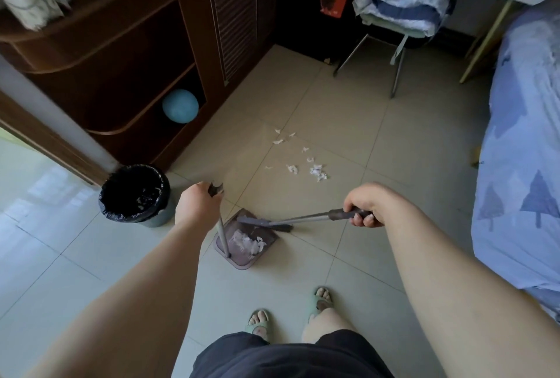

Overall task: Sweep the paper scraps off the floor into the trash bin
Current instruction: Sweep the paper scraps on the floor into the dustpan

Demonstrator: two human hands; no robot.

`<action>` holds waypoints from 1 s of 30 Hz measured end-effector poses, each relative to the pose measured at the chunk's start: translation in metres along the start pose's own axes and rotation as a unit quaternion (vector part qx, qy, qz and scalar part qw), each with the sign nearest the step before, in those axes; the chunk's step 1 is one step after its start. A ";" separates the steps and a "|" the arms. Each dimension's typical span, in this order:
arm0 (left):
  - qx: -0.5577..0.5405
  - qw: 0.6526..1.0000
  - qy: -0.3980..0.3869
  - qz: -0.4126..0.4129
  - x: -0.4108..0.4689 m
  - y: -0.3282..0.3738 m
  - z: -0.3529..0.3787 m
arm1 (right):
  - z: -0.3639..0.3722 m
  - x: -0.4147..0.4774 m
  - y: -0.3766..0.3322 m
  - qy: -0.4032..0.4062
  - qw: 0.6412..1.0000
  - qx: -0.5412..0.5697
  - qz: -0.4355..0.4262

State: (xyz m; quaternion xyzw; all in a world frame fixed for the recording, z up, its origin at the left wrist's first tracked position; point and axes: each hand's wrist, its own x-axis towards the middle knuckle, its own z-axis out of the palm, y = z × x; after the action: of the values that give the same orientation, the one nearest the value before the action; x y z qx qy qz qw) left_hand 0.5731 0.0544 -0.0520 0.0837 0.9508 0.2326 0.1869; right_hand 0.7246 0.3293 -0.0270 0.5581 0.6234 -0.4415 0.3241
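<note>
Floor tiles (pixel 378 123) are stretching pale across a bedroom, with a dark wooden cabinet (pixel 127 53) standing along the left and a bed (pixel 521 135) in a blue tree-print sheet running down the right. A chair (pixel 403 13) at the far wall is carrying a stack of folded cloth. A trash bin (pixel 163 214) lined with a black bag is standing on the floor near the cabinet's corner, just left of the person's left hand (pixel 197 204). That hand is curling its fingers around the top of the upright handle of a dustpan (pixel 239 262), which is sitting on the tiles in front of the person's slippered feet (pixel 259 324) and holding a clump of white paper. The right hand (pixel 366 204) is gripping the dark grip of a broom (pixel 303 217) with fingers wrapped tight, and the broom's head is lying across the dustpan's far edge. A blue ball (pixel 180 106) is resting on the cabinet's lowest shelf. Paper scraps (pixel 317 172) are lying scattered on the tiles beyond the dustpan, well apart from the bin.
</note>
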 end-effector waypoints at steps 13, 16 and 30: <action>-0.029 0.999 0.018 0.012 0.047 0.090 0.033 | -0.075 0.059 -0.026 0.117 0.980 0.155 -0.050; -0.030 0.999 0.013 0.002 0.065 0.118 0.046 | -0.108 0.076 -0.036 0.142 0.973 0.177 -0.051; -0.060 0.997 0.017 -0.052 0.121 0.207 0.099 | -0.207 0.168 -0.057 0.172 0.961 0.216 -0.022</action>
State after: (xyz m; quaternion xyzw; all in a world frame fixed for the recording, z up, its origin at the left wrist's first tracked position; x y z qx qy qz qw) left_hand 0.5166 0.3069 -0.0733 0.0186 0.9413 0.2807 0.1868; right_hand 0.6590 0.5874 -0.0846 0.6687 0.5715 -0.4699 0.0735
